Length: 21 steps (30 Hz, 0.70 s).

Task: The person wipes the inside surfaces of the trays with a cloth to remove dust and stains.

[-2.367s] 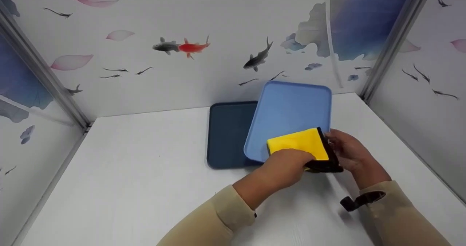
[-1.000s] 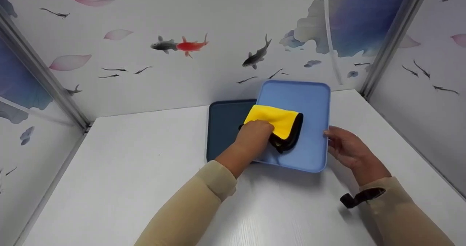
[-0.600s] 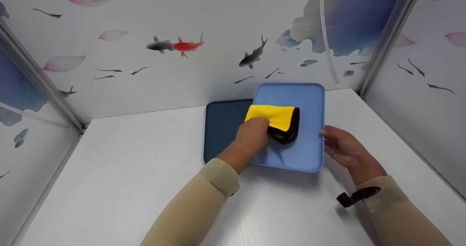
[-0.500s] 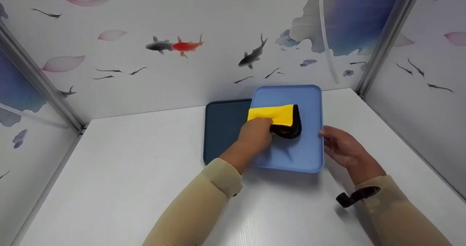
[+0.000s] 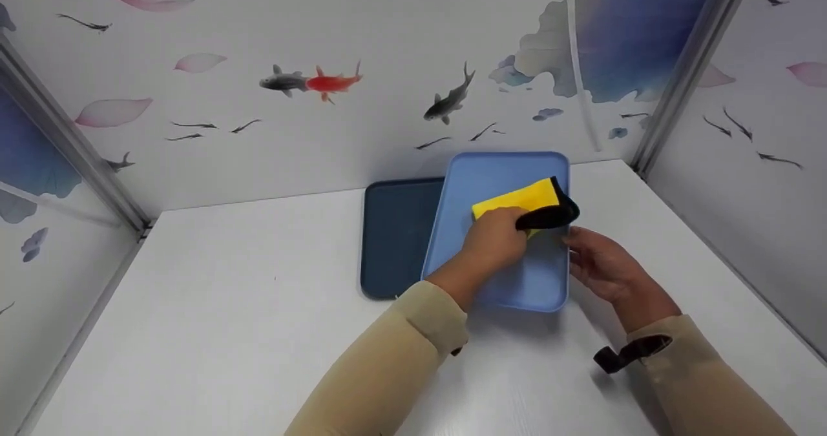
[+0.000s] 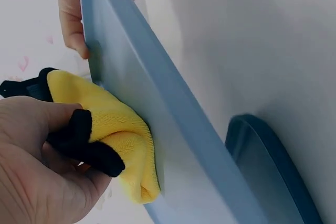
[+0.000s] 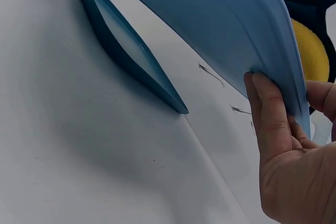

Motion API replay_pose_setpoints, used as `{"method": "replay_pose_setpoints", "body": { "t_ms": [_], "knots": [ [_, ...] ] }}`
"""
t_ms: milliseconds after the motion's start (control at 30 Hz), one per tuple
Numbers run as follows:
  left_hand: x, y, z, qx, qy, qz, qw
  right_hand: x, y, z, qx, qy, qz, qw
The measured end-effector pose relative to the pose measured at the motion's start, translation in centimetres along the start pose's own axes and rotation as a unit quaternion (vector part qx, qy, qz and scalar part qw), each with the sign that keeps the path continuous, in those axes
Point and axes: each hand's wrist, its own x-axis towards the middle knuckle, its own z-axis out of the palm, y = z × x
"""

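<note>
A light blue tray (image 5: 504, 281) is held up off the table, tilted, by my right hand (image 5: 604, 265), which pinches its right edge. In the right wrist view the fingers (image 7: 270, 108) lie against the tray's underside, and the thumb is on the other face. My left hand (image 5: 497, 242) grips a folded yellow cloth (image 5: 517, 198) with black edging. The cloth lies over the tray's upper face near its right side. In the left wrist view, the yellow cloth (image 6: 121, 135) is bunched against the tray's inner surface, pinched between thumb and fingers.
A dark blue tray (image 5: 400, 242) lies on the white table (image 5: 226, 307) near the back wall, its right part hidden behind the light blue one. White walls (image 5: 310, 145) printed with fish and petals enclose the table. A black strap (image 5: 630, 352) hangs at the right sleeve.
My left hand has swept the cloth across the light blue tray, leftward and then back to the right. The tray has tilted slightly; my right hand keeps its hold on the edge.
</note>
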Motion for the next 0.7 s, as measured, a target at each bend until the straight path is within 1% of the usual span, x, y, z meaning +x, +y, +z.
{"method": "replay_pose_setpoints", "body": {
  "t_ms": [133, 200, 267, 333, 400, 500, 600, 700],
  "knots": [
    [0.2, 1.2, 0.6, -0.032, -0.006, 0.006, 0.9995, 0.0, 0.1, 0.2, 0.003, 0.002, 0.0, 1.0],
    [0.4, 1.8, 0.7, -0.052, -0.012, 0.005, 0.9986, 0.0, 0.1, 0.3, 0.008, -0.004, -0.003, 1.0],
    [0.6, 2.4, 0.8, -0.056, -0.018, 0.006, 0.9983, 0.0, 0.1, 0.3, 0.009, -0.009, -0.008, 1.0],
    [0.8, 2.9, 0.9, -0.035, -0.022, 0.014, 0.999, 0.1, 0.0, 0.4, 0.007, -0.018, -0.016, 1.0],
    [1.1, 3.2, 0.9, 0.0, -0.025, 0.029, 0.9993, 0.1, 0.0, 0.4, 0.002, -0.025, -0.025, 0.999],
    [1.5, 3.5, 0.8, 0.056, -0.031, 0.049, 0.9968, 0.2, -0.1, 0.5, 0.002, -0.024, -0.028, 0.999],
    [1.8, 3.5, 0.8, 0.106, -0.041, 0.058, 0.9918, 0.1, 0.0, 0.5, 0.008, -0.017, -0.019, 1.0],
    [2.0, 3.3, 0.7, 0.166, -0.047, 0.072, 0.9824, 0.0, 0.1, 0.5, 0.011, -0.013, -0.007, 1.0]
  ]
}}
